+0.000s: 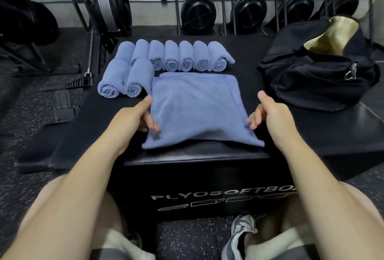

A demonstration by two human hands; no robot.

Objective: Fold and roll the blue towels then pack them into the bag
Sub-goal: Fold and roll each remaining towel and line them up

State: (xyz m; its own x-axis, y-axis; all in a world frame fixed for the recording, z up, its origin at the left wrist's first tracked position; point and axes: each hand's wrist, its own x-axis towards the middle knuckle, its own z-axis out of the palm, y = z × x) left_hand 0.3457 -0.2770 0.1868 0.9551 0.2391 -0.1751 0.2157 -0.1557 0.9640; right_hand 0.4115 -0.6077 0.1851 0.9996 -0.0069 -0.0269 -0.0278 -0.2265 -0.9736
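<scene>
A flat blue towel [197, 104] lies spread on the black plyo box [207, 176], its near edge lifted slightly. My left hand [137, 116] pinches the towel's left side near the front. On the opposite side, my right hand [268, 114] pinches the right edge. Behind the towel lies a row of several rolled blue towels [187, 56], and two more rolled towels [124, 81] sit at the left. An open black bag [315, 72] with a tan lining rests on the box at the right.
Black gym machines with round fan housings [197, 14] stand along the back wall. A machine rail and footplates [64, 104] lie on the speckled floor at the left. My knees and a grey shoe [241, 232] are below the box.
</scene>
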